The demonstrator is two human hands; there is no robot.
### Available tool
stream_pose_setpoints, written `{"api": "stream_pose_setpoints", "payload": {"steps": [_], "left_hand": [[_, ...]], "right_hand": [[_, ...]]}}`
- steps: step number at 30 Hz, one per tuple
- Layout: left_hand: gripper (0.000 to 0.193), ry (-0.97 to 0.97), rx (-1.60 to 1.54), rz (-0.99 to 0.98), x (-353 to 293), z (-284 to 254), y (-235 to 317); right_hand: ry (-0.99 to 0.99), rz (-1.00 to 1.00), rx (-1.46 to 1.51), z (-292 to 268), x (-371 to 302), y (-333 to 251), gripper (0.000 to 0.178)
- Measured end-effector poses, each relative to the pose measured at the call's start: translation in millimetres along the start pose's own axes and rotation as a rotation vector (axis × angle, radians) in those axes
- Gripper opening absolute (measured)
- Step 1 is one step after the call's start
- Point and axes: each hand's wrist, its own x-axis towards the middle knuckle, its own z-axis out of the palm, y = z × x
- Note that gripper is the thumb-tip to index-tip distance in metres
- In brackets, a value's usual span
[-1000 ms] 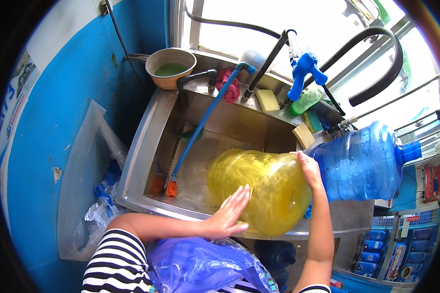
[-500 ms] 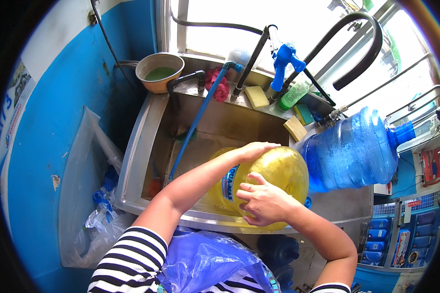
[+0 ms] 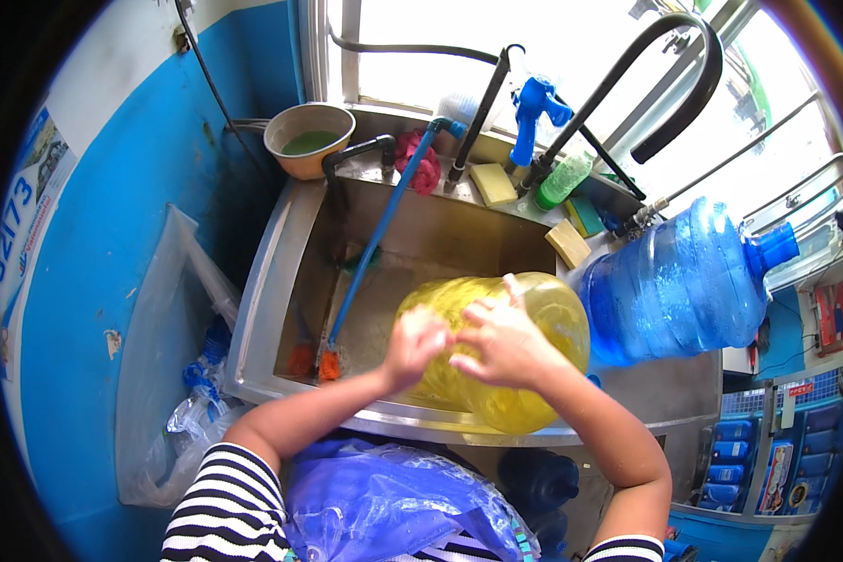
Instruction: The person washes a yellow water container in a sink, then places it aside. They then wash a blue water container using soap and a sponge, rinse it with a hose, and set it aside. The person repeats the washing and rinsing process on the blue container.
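A large translucent yellow water jug (image 3: 554, 318) lies on its side in the stainless steel sink (image 3: 384, 239), reaching over its front edge. My right hand (image 3: 508, 345) rests on top of the jug with fingers spread. Close beside it, over the jug's left part, my left hand (image 3: 416, 347) is slightly blurred with its fingers curled in; what they hold, if anything, is hidden. A blue water jug (image 3: 674, 286) lies to the right, its neck pointing right. Left of the yellow jug, a long blue-handled brush (image 3: 381, 228) with orange bristles leans in the basin.
On the back ledge are a bowl of green liquid (image 3: 309, 142), a pink cloth (image 3: 418, 161), yellow sponges (image 3: 493, 184) and a green bottle (image 3: 562, 182). Above it stand a blue tap (image 3: 537, 114) and a curved black hose (image 3: 698, 56). A clear plastic bag (image 3: 173, 375) hangs at left.
My left hand has drawn back from the jug's top to its left side and its fingers have curled. The right hand has shifted slightly up. The jug's blue label no longer shows.
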Motion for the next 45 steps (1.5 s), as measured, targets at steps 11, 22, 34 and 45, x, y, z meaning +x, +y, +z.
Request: {"api": "stream_pose_setpoints", "payload": {"steps": [11, 22, 34, 45], "left_hand": [[0.061, -0.359, -0.174, -0.072, 61.1, 30.6, -28.5], [0.065, 0.167, -0.300, -0.248, 30.5, -11.9, -28.0], [0.059, 0.309, 0.043, -0.712, 30.7, -119.2, -16.6], [0.068, 0.474, -0.221, -0.782, -16.0, -139.1, -68.2]], "right_hand": [[0.550, 0.212, 0.367, 4.0, -100.1, 5.0, 0.025], [0.652, 0.776, 1.011, 103.0, -93.3, 88.5, 0.074], [0.294, 0.710, 0.610, 23.4, 34.0, 31.4, 0.098], [-0.213, 0.569, 0.319, -24.0, 96.6, 16.7, 0.103]]}}
